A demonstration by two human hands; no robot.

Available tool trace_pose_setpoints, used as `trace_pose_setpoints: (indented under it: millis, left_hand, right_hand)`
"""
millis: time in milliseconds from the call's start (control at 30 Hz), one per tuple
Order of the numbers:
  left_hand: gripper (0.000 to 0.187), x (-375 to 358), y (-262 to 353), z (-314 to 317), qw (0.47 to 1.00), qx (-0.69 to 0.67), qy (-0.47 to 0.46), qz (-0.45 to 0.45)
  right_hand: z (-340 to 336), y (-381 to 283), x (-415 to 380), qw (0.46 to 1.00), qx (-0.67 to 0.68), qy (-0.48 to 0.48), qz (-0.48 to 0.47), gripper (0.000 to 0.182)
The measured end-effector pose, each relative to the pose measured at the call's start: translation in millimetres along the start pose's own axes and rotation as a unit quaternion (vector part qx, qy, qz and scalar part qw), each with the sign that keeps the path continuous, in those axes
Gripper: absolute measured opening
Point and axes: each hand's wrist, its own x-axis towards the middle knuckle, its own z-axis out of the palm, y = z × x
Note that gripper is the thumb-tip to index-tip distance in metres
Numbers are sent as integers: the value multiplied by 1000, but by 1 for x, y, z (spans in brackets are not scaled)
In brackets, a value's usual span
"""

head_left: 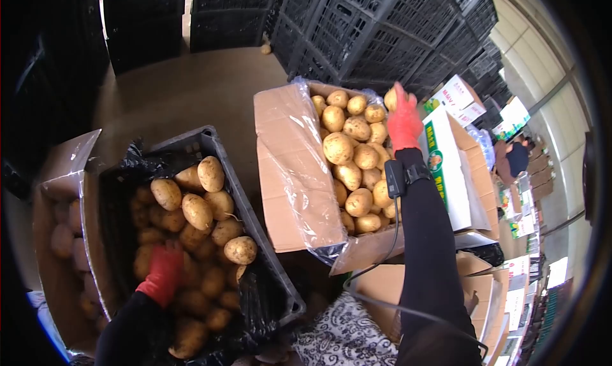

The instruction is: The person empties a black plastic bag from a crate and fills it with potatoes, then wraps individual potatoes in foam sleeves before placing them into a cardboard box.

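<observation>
My right hand [405, 119], in a red glove, is at the upper right corner of an open cardboard box [290, 168] full of potatoes. Its fingers are closed on a potato [391, 100] at the box's edge. My left hand [164, 270], also gloved in red, reaches down among the potatoes [197, 212] in a black plastic crate [258, 238]. Its fingertips are hidden in shadow there, so what they hold cannot be made out. Black plastic film [255, 302] hangs inside the crate.
Another cardboard box [48, 200] with potatoes stands at the far left. Stacked black crates [344, 38] rise behind. Folded white and green cartons [440, 156] lean at the right. Patterned cloth [344, 334] shows below. A person [515, 157] is far off at the right.
</observation>
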Motion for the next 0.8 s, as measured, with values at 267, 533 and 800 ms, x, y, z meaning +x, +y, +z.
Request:
trace_pose_setpoints:
  millis: [267, 533, 800]
  left_hand:
    - [43, -38, -43, -62, 443, -895, 9, 49]
    - [46, -77, -33, -102, 492, -865, 90, 40]
    - [38, -63, -84, -70, 968, -247, 4, 36]
  right_hand:
    - [19, 81, -10, 919, 254, -283, -109, 68]
    - [-144, -200, -190, 672, 545, -454, -214, 68]
    - [-98, -210, -248, 289, 661, -682, 122, 47]
